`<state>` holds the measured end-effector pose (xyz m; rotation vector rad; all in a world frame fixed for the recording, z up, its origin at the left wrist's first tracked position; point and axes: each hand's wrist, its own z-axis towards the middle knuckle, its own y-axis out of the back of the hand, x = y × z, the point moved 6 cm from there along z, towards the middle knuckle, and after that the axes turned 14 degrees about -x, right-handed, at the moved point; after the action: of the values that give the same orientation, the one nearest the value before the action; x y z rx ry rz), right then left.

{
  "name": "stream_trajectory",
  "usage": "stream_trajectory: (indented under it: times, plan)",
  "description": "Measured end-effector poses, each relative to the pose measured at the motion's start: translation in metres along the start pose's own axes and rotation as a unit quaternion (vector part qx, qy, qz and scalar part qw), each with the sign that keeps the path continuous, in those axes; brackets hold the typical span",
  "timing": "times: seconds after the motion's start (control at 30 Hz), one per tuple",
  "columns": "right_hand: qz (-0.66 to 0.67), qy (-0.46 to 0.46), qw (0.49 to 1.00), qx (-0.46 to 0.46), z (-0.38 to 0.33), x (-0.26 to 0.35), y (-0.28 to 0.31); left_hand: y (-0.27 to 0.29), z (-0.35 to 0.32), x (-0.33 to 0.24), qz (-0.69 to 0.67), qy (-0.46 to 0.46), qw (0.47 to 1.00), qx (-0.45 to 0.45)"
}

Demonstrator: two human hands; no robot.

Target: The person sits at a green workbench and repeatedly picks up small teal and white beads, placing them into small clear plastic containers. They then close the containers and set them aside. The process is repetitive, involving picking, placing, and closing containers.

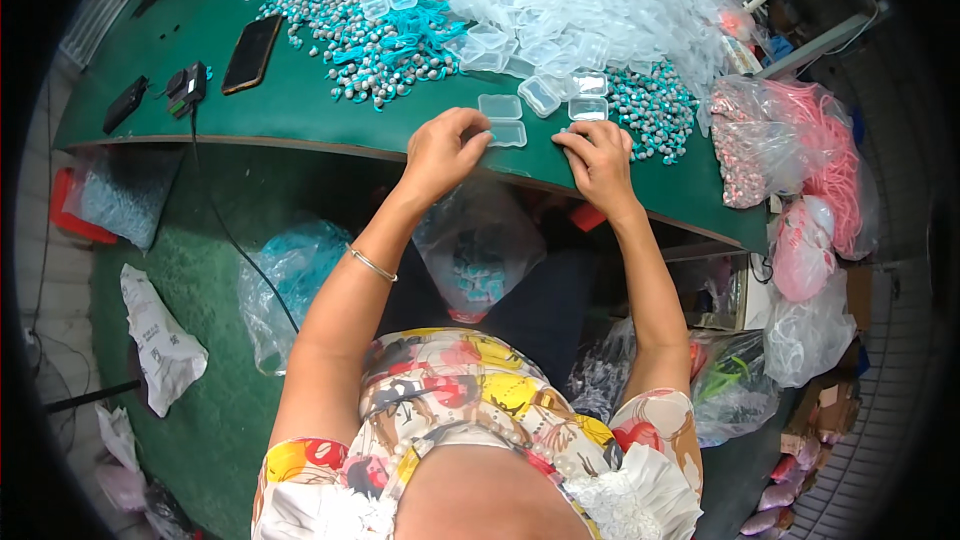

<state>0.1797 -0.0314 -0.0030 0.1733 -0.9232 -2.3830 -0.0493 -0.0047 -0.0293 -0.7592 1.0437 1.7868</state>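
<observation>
An opened clear plastic case point(507, 133) lies near the table's front edge, its lid part folded out behind. My left hand point(445, 153) is closed, with thumb and fingertips pinching the case's left side. To the right, my right hand point(602, 162) has its thumb and forefinger brought together; whatever sits between them is too small to make out. Just beyond it is another opened clear case point(588, 97), with a tilted clear case point(540, 96) beside it. Small grey-and-teal pieces point(655, 110) are heaped right of my right hand.
A large pile of clear cases point(600, 0) covers the table's back. Grey-and-teal pieces with teal cords point(385, 35) spread at left, near a phone point(251, 54) and a small cabled device point(186, 90). Bags of pink cord point(830, 160) crowd the right end. An open plastic bag point(480, 230) hangs below the edge.
</observation>
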Motion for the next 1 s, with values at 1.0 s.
stream_trajectory:
  times: [1.0]
  plan:
    - [0.258, -0.122, 0.95, 0.125, 0.056, 0.04, -0.028, -0.008, 0.005, -0.005, 0.045, -0.007, 0.999, -0.009]
